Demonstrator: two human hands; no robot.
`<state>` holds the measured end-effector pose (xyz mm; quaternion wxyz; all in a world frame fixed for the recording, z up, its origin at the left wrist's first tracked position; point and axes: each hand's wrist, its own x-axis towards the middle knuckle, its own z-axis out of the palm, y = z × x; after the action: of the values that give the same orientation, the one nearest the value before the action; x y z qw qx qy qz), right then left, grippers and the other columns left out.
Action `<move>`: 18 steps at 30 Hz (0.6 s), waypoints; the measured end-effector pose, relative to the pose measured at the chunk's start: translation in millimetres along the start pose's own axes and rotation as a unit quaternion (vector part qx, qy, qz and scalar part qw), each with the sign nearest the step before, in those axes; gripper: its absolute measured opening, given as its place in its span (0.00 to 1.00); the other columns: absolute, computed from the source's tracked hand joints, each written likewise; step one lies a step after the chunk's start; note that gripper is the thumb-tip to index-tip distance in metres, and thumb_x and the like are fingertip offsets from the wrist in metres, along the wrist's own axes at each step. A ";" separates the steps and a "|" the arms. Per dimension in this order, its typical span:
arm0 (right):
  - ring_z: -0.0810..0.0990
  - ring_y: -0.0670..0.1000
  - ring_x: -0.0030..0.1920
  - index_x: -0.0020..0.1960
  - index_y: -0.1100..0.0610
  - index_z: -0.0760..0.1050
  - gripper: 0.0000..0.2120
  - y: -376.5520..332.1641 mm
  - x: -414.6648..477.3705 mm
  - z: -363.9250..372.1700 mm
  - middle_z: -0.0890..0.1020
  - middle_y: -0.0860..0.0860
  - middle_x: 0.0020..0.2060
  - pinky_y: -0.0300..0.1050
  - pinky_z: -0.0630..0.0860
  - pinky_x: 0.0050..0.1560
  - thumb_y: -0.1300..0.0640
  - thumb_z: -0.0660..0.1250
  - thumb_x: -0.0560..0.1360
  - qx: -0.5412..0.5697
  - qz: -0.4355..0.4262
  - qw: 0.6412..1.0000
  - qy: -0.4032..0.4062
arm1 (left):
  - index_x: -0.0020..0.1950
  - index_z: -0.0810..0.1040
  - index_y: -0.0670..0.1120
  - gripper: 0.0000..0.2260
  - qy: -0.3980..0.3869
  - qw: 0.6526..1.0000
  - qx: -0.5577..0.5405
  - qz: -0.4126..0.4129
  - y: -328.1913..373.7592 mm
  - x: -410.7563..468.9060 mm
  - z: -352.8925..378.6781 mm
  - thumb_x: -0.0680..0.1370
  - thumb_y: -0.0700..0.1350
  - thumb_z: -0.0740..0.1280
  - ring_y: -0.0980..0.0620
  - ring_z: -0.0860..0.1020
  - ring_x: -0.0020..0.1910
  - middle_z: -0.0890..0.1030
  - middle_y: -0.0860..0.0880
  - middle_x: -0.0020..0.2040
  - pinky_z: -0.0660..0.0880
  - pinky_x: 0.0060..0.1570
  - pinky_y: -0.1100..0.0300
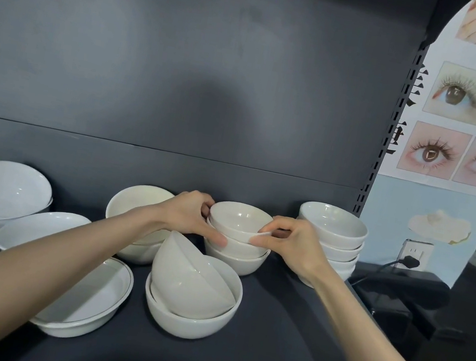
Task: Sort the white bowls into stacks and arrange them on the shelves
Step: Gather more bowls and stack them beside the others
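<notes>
Both your hands are on the top bowl [239,217] of the small stack [237,258] at 12 o'clock on the shelf [283,331]. Your left hand [191,220] curls round its 9 o'clock side with the thumb across the bowl below, and your right hand [291,247] pinches the rim at 3 o'clock. A taller stack [331,238] stands just beside it at 3 o'clock, and at 6 o'clock a tilted bowl [182,272] lies inside an upright bowl [189,323].
</notes>
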<state>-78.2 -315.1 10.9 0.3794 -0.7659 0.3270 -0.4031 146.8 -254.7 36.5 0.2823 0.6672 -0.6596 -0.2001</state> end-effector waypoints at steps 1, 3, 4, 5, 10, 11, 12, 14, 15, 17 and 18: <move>0.77 0.52 0.40 0.33 0.55 0.80 0.08 -0.7 -0.1 -0.2 0.82 0.59 0.37 0.48 0.73 0.46 0.60 0.80 0.63 0.003 0.002 1.000 -0.004 | 0.54 0.79 0.47 0.37 -0.001 1.000 0.000 -0.001 -0.1 0.0 0.2 0.48 0.63 0.77 0.50 0.82 0.49 0.84 0.50 0.48 0.78 0.55 0.48; 0.77 0.52 0.40 0.33 0.55 0.81 0.07 -1.3 -0.7 -0.9 0.83 0.59 0.37 0.49 0.73 0.47 0.61 0.79 0.64 0.008 0.003 1.000 -0.011 | 0.53 0.79 0.47 0.37 -0.002 1.000 0.000 -0.002 -0.5 0.1 0.8 0.48 0.63 0.77 0.49 0.82 0.49 0.84 0.49 0.48 0.78 0.55 0.48; 0.78 0.51 0.40 0.34 0.56 0.81 0.07 -1.3 -0.9 -1.3 0.83 0.58 0.37 0.51 0.74 0.48 0.61 0.79 0.64 0.008 0.004 1.000 -0.014 | 0.52 0.80 0.47 0.37 -0.004 1.000 0.001 -0.001 -0.3 0.2 0.8 0.48 0.63 0.77 0.48 0.82 0.49 0.85 0.49 0.48 0.78 0.55 0.48; 0.78 0.51 0.40 0.35 0.58 0.82 0.06 -1.4 -1.1 -1.6 0.83 0.58 0.38 0.53 0.75 0.50 0.61 0.79 0.64 0.007 0.005 1.000 -0.016 | 0.52 0.80 0.47 0.37 -0.005 1.000 0.002 0.000 0.3 0.1 0.8 0.48 0.63 0.77 0.48 0.82 0.50 0.85 0.48 0.48 0.78 0.55 0.48; 0.79 0.51 0.42 0.38 0.60 0.82 0.07 -0.2 1.0 -2.0 0.84 0.60 0.40 0.56 0.76 0.54 0.60 0.79 0.64 -0.008 0.012 1.000 -0.022 | 0.51 0.80 0.46 0.36 -0.010 1.000 -0.014 -0.004 0.4 -1.9 1.7 0.48 0.62 0.78 0.47 0.82 0.50 0.85 0.48 0.48 0.78 0.56 0.47; 0.79 0.52 0.42 0.37 0.60 0.82 0.07 0.0 1.3 -2.2 0.84 0.61 0.41 0.57 0.76 0.54 0.59 0.80 0.64 -0.011 0.012 1.000 -0.022 | 0.51 0.81 0.46 0.36 -0.012 1.000 -0.021 -0.006 -0.3 -2.1 1.8 0.48 0.61 0.78 0.47 0.82 0.51 0.85 0.47 0.48 0.77 0.57 0.47; 0.78 0.52 0.42 0.37 0.59 0.82 0.08 0.3 1.5 -2.7 0.83 0.61 0.41 0.57 0.76 0.53 0.59 0.80 0.64 -0.013 0.013 1.000 -0.024 | 0.52 0.81 0.45 0.35 -0.014 0.999 -0.030 -0.007 -0.6 -2.5 1.9 0.49 0.61 0.79 0.46 0.82 0.51 0.85 0.47 0.49 0.77 0.57 0.46; 0.78 0.52 0.41 0.37 0.60 0.82 0.08 0.6 1.8 -3.8 0.83 0.62 0.40 0.57 0.76 0.52 0.59 0.80 0.64 -0.016 0.016 0.999 -0.028 | 0.52 0.81 0.44 0.35 -0.020 0.999 -0.047 -0.007 -1.6 -2.2 1.6 0.51 0.60 0.79 0.46 0.82 0.52 0.85 0.46 0.49 0.76 0.59 0.45; 0.78 0.52 0.40 0.37 0.60 0.82 0.08 0.5 1.7 -4.2 0.83 0.62 0.40 0.57 0.76 0.52 0.59 0.79 0.64 -0.016 0.017 0.999 -0.030 | 0.52 0.82 0.43 0.34 -0.022 0.998 -0.053 -0.007 -1.9 -2.4 1.6 0.51 0.60 0.79 0.46 0.83 0.52 0.85 0.46 0.49 0.76 0.59 0.46; 0.78 0.52 0.40 0.38 0.60 0.82 0.08 0.3 1.5 -4.4 0.83 0.61 0.40 0.56 0.76 0.52 0.59 0.79 0.64 -0.018 0.018 0.999 -0.029 | 0.52 0.82 0.44 0.34 -0.024 0.998 -0.062 -0.006 -3.1 -2.2 2.1 0.51 0.59 0.79 0.47 0.83 0.51 0.85 0.47 0.49 0.77 0.59 0.47; 0.78 0.52 0.40 0.38 0.60 0.82 0.08 0.4 1.4 -4.5 0.83 0.61 0.40 0.56 0.76 0.52 0.58 0.80 0.64 -0.019 0.018 0.999 -0.029 | 0.52 0.82 0.44 0.34 -0.024 0.997 -0.068 -0.006 -4.2 -1.4 2.6 0.51 0.59 0.79 0.47 0.83 0.51 0.85 0.47 0.49 0.77 0.59 0.47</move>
<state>-81.5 -317.9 12.8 0.3814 -0.7784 0.3371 -0.3675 148.3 -253.8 31.7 0.3092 0.6457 -0.6470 -0.2624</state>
